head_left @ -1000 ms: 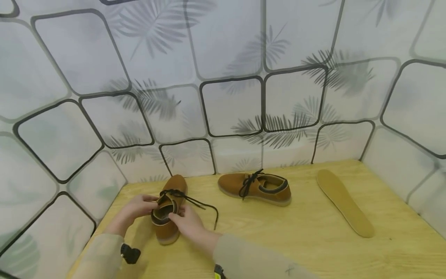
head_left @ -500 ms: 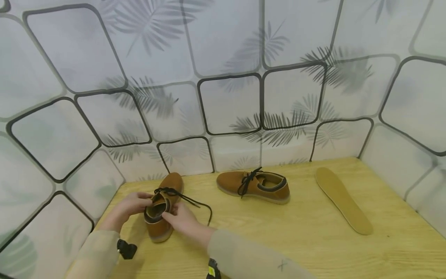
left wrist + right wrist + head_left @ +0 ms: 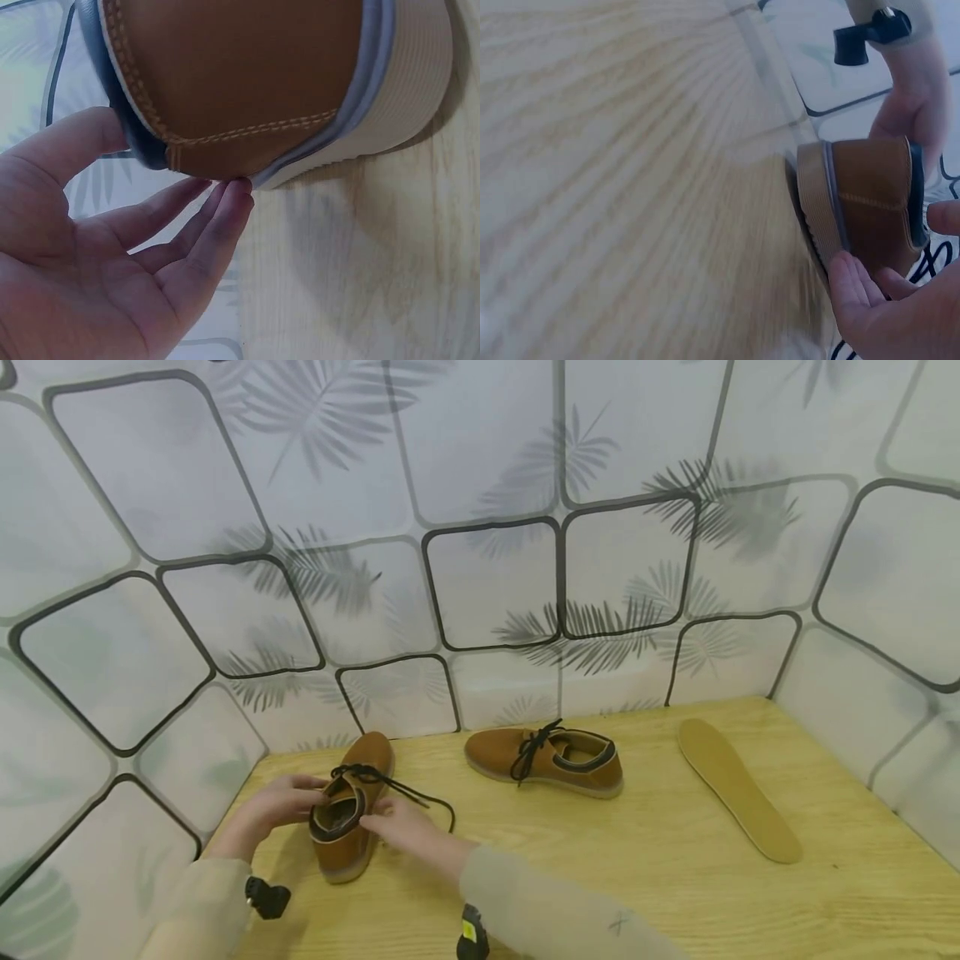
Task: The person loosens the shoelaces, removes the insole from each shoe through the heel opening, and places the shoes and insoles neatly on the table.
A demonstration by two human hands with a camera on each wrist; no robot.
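Observation:
A brown lace-up shoe (image 3: 347, 858) with a dark collar and untied black laces stands at the table's left, toe toward the wall. My left hand (image 3: 283, 802) grips its left side; in the left wrist view the thumb (image 3: 101, 131) goes in at the collar and the fingertips (image 3: 238, 186) touch the side near the sole. My right hand (image 3: 405, 828) is at the other side. In the right wrist view its nearly straight fingers (image 3: 847, 277) lie against the sole edge and side, and the thumb (image 3: 945, 217) is close by the collar rim.
A second brown shoe (image 3: 495, 752) with its laces tied lies sideways near the back wall, right of the first. Farther right on the wooden table (image 3: 825, 893) is a tan insole (image 3: 738, 789). A patterned covering (image 3: 495, 585) encloses the back and sides.
The shoe and both hands have shifted slightly left in the head view. My right thumb has come out of the shoe opening to the collar's outer edge.

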